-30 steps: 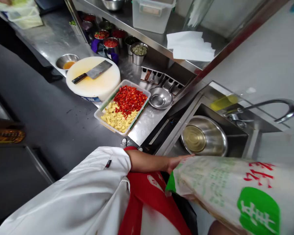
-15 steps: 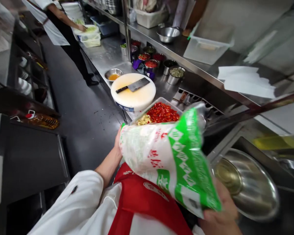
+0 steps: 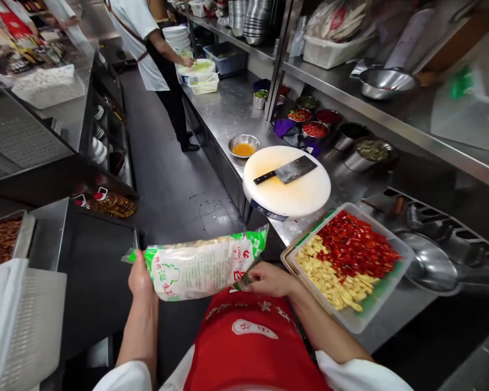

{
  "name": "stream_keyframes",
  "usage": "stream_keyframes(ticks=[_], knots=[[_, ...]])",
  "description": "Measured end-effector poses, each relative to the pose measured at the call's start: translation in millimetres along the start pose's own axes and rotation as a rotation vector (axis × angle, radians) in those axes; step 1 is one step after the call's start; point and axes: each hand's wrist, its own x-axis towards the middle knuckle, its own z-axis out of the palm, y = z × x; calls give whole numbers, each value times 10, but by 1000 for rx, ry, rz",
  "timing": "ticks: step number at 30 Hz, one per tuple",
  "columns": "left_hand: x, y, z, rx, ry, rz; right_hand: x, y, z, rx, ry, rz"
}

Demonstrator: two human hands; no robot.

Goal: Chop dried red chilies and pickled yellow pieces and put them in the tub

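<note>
A plump plastic food bag (image 3: 199, 267), white with green ends and red print, is held level in front of my red apron. My left hand (image 3: 142, 278) grips its left end, fingers partly hidden behind it. At the lower right corner, my right hand (image 3: 269, 278) pinches the plastic. To the right, a clear tub (image 3: 356, 320) holds chopped red chillies (image 3: 354, 244) and pale yellow sliced pieces (image 3: 334, 271). Beyond it, a cleaver (image 3: 295, 170) lies on a thick round white cutting board (image 3: 264, 201).
A steel bowl (image 3: 244, 142) with orange liquid stands by the board. Steel pots with chopped ingredients line the counter (image 3: 236, 103) under a shelf (image 3: 334, 81). A co-worker (image 3: 157, 54) stands farther along the aisle. Oil bottles (image 3: 114, 205) and a white basket (image 3: 36, 320) are at left.
My view and body have turned right-to-left, and the bag now lies farther left and level. My right hand has shifted to its lower corner. The chilli tub is now fully uncovered.
</note>
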Motion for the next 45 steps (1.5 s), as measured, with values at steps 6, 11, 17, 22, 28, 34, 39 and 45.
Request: stream_keyframes(ticks=[6, 11, 17, 22, 28, 34, 39, 45], knots=[[352, 691, 608, -62, -359, 294, 891, 146, -88, 33, 129, 219], [668, 1169, 1675, -188, -757, 472, 1274, -110, -686, -81, 248, 44], [994, 1633, 3179, -162, -1112, 455, 1752, -790, -1728, -323, 813, -495], [970, 2117, 4389, -337, -1338, 749, 2183, -1418, -2556, -386, 1148, -642], [722, 2326, 6062, -552, -1395, 901, 2259, -1690, -3858, -487, 1762, -552], [561, 1709, 7678, -447, -1603, 562, 2326, -1144, -5339, -401, 2177, -323], [426, 819, 8347, -236, -1666, -250, 2580, -298, -5845, 18, 2300, 18], [258, 266, 8382, -292, -1528, -981, 2582, 272, -5994, 113, 2474, 294]])
